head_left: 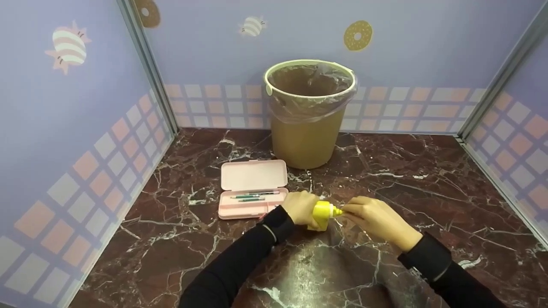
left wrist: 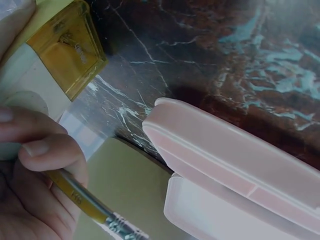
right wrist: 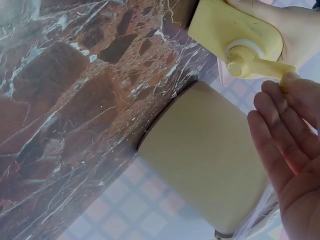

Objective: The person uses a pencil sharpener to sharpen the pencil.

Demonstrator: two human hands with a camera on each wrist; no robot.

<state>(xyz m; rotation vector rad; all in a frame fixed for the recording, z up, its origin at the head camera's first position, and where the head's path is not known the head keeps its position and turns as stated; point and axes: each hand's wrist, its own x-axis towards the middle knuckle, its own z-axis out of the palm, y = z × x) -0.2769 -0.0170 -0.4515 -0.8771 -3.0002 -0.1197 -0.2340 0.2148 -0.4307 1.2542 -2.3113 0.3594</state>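
Observation:
My left hand (head_left: 301, 208) grips a yellow crank pencil sharpener (head_left: 321, 214) above the marble-patterned tabletop. The sharpener's see-through amber drawer (left wrist: 70, 50) shows in the left wrist view. Under the curled fingers of that hand lies a pencil (left wrist: 77, 194) with a patterned silver part; its front end is hidden by the fingers. The thumb and index finger of my right hand (head_left: 374, 217) pinch the knob of the yellow crank (right wrist: 267, 69), while its other fingers extend loosely. Just left of the sharpener lies an open pink pencil case (head_left: 253, 176), with several pens or pencils (head_left: 252, 198) inside.
Behind the case stands a tan waste bin (head_left: 306, 141) lined with a clear plastic bag (head_left: 299, 112). Patterned panels enclose the back and both sides of the marble-patterned table (head_left: 171, 256). A metal post (head_left: 147, 64) stands at the back left corner.

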